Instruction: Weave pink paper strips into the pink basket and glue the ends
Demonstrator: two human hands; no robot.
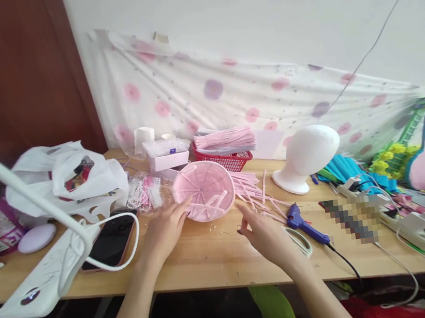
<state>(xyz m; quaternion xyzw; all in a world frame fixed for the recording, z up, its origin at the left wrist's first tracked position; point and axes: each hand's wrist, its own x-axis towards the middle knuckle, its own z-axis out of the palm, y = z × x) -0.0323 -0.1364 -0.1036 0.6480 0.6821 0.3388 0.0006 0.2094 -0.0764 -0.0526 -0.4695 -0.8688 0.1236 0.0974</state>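
A round pink bowl (203,189) with pink strips glued inside it stands tilted on the wooden table (210,258). My left hand (164,228) holds the bowl's lower left rim with its fingers. My right hand (263,233) lies just right of the bowl, fingers loosely spread, fingertips close to the bowl's edge and to several loose pink sticks (253,190) on the table. I cannot tell whether it pinches a stick.
A blue glue gun (303,222) with a black cord and scissors (299,241) lie right of my right hand. A white foam head (306,157), a red basket of pink sticks (227,149), a phone (109,240), white bags and a power strip (404,222) surround the work area.
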